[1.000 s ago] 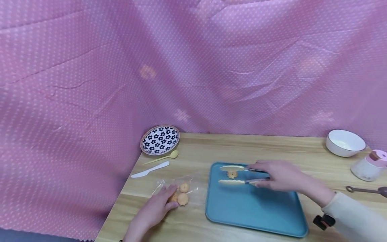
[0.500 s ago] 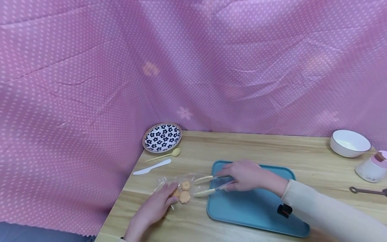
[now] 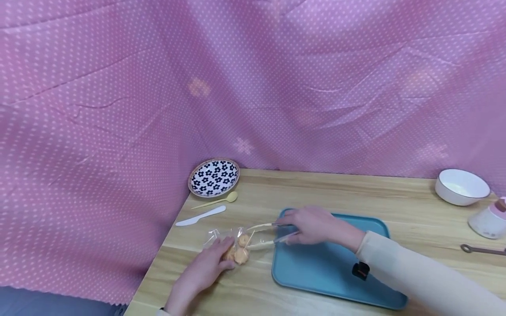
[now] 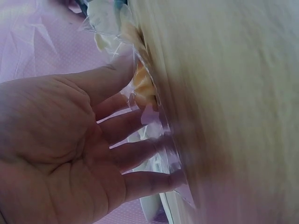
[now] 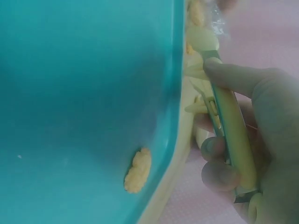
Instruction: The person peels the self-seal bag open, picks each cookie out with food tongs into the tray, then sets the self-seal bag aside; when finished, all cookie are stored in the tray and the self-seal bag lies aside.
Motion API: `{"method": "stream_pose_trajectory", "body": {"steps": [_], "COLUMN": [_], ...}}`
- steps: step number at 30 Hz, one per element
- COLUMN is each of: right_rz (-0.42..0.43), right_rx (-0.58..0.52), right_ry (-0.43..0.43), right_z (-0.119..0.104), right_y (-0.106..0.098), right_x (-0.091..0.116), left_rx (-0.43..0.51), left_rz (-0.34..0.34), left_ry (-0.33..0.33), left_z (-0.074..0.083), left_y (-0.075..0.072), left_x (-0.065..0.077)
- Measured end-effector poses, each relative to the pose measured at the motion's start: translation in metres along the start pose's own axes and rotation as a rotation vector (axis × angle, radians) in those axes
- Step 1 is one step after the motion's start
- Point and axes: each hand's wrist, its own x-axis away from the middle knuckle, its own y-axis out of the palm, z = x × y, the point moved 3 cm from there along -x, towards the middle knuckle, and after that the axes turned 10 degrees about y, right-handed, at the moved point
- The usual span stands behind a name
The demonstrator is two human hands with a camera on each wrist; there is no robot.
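My left hand (image 3: 205,265) rests on a clear plastic bag (image 3: 214,235) left of the blue tray. In the left wrist view the fingers (image 4: 128,126) lie fairly straight, their tips touching the bag's film. Several round cookies (image 3: 241,255) sit in the bag beside the thumb. With my right hand (image 3: 310,224) I grip a pair of tongs (image 5: 233,135) with pale yellow tips. Their arms are spread apart and reach over the tray's left edge to the bag's mouth, around the upper cookie. Another cookie (image 5: 138,171) lies on the blue tray (image 5: 93,93), under my right hand.
Behind the bag lie a white knife (image 3: 200,216) and a yellow spoon (image 3: 215,202), with a flower-patterned dish (image 3: 214,177) farther back. To the right stand a white bowl (image 3: 461,188), a pink-lidded jar (image 3: 488,222) and a brown-handled utensil (image 3: 484,250). A pink cloth (image 3: 276,87) hangs behind.
My right hand has moved the tongs left from the tray to the bag, leaving the cookie that stood between their tips. My left hand has stayed on the bag.
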Motion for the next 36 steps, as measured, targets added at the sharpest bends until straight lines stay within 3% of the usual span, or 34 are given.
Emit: {"method": "stream_pose_trajectory", "body": {"steps": [15, 21, 29, 36], "right_rz": [-0.020, -0.028, 0.003, 0.070], "right_rx": [-0.018, 0.000, 0.034, -0.038], "right_ry": [-0.056, -0.012, 0.003, 0.039], "right_z": [0.000, 0.007, 0.015, 0.042], "right_y": [-0.003, -0.003, -0.013, -0.023], "right_x": [-0.008, -0.004, 0.010, 0.041], "left_rx": [-0.006, -0.001, 0.004, 0.007], "left_rz": [-0.004, -0.012, -0.031, -0.036], "left_ry": [-0.013, -0.016, -0.035, -0.024], "left_z": [0.003, 0.004, 0.002, 0.001], "left_y": [0.002, 0.002, 0.003, 0.003], "left_x": [-0.004, -0.004, -0.005, -0.004]}}
